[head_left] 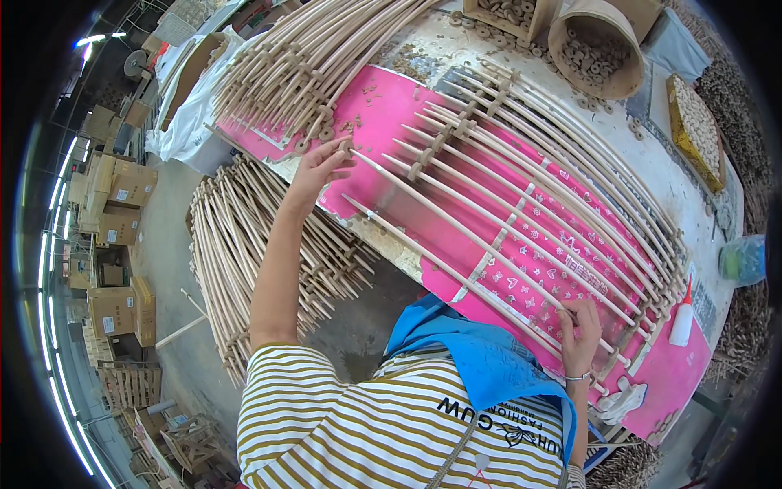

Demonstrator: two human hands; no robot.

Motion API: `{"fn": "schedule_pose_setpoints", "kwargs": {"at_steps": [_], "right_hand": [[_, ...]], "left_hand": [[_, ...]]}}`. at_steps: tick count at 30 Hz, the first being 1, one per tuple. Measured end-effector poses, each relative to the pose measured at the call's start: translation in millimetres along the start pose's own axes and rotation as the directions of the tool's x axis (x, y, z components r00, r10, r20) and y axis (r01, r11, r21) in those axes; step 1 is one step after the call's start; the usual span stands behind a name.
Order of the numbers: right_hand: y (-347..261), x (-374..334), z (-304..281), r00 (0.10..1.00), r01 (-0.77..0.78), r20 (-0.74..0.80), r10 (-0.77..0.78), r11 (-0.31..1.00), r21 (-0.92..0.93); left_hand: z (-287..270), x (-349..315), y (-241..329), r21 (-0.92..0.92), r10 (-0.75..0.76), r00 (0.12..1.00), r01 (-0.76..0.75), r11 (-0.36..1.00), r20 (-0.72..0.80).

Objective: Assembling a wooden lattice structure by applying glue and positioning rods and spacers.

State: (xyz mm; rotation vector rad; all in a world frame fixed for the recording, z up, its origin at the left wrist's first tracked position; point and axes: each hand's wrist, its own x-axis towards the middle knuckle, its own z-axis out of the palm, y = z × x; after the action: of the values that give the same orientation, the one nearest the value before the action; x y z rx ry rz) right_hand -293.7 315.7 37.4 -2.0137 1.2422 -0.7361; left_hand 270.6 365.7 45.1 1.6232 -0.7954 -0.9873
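Note:
Over the pink sheet (pixel 383 98) on the worktable, my left hand (pixel 324 169) pinches a small brown wooden ring (pixel 346 147) at the pointed far end of a thin wooden rod (pixel 454 220). Toward that rod's near end, my right hand (pixel 580 332) has its fingers closed on it. Another loose rod (pixel 432 257) lies along the table's near edge. Beyond them several parallel rods (pixel 570 175) carry brown rings (pixel 460 129) near their far ends and more rings (pixel 664 285) at their near ends.
A bundle of ringed rods (pixel 301 65) lies at the table's far left; another stack (pixel 236 244) stands below the edge. A tub of rings (pixel 599 61), a yellow-sided tray (pixel 696 130), a white glue bottle (pixel 683 322) and a white glove (pixel 623 401) are around the work.

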Motion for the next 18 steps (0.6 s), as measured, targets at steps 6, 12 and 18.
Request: {"fn": "schedule_pose_setpoints", "kwargs": {"at_steps": [6, 12, 18], "right_hand": [[5, 5, -4, 0.997, 0.074, 0.012, -0.074, 0.997, -0.024], [-3, 13, 0, 0.997, 0.073, 0.003, -0.073, 0.997, -0.002], [-4, 16, 2, 0.993, 0.111, -0.03, -0.113, 0.992, -0.06]], "left_hand": [[8, -8, -2, -0.126, -0.069, 0.996, 0.076, 0.989, 0.061], [12, -13, -16, -0.2, -0.161, 0.984, 0.174, 0.964, 0.077], [31, -23, -11, -0.106, -0.205, 0.978, 0.208, 0.972, 0.036]]}}
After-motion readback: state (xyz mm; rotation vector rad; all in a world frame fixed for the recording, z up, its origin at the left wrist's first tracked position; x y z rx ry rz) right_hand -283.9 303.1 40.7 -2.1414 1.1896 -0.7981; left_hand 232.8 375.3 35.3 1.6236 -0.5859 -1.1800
